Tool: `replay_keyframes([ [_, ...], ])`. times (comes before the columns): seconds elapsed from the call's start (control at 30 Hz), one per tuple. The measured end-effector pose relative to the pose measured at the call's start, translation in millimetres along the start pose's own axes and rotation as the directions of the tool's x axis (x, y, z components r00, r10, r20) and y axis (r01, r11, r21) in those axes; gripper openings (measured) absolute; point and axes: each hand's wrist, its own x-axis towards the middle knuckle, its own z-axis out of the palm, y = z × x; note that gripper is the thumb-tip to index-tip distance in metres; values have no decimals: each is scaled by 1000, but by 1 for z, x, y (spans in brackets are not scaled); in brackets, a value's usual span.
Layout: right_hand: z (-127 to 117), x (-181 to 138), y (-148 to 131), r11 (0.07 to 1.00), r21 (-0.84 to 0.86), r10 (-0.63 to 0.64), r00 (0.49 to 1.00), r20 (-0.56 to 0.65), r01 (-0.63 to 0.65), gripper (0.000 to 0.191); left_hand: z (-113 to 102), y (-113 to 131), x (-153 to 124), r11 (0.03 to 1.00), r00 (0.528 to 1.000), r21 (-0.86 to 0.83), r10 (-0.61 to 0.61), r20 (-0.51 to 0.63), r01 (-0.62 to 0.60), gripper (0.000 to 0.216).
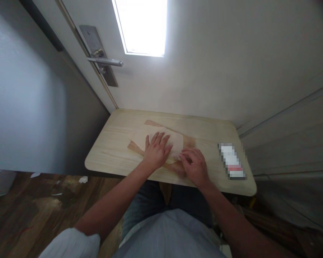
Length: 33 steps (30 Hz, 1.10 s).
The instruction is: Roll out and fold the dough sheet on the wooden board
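Observation:
A thin, pale cream sheet point(140, 135), like cloth or soft paper, lies flat on the light wooden table point(104, 150). Beneath it, sheer-looking tan material point(188, 141) sticks out at the right, with narrow tan ends showing at the left. My left hand point(156, 150) rests palm down on the middle of the sheet, fingers spread. At the sheet's lower right edge, my right hand point(195, 163) has thumb and forefinger pinched together on the edge. Those fingers partly hide the tan material there.
A phone-like object point(232, 161), blurred out, lies near the table's right end. Behind the table stands a white door with a metal lever handle point(104, 61) and a bright window pane point(142, 27). White scraps point(83, 179) lie on the wooden floor at left.

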Motion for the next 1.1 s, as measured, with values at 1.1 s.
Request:
replay_keyframes([
  [1.1,15,68,16,943,-332,65,959,277,32,24,-19,-54,-60,995,997,-57,-83,5,83,39],
])
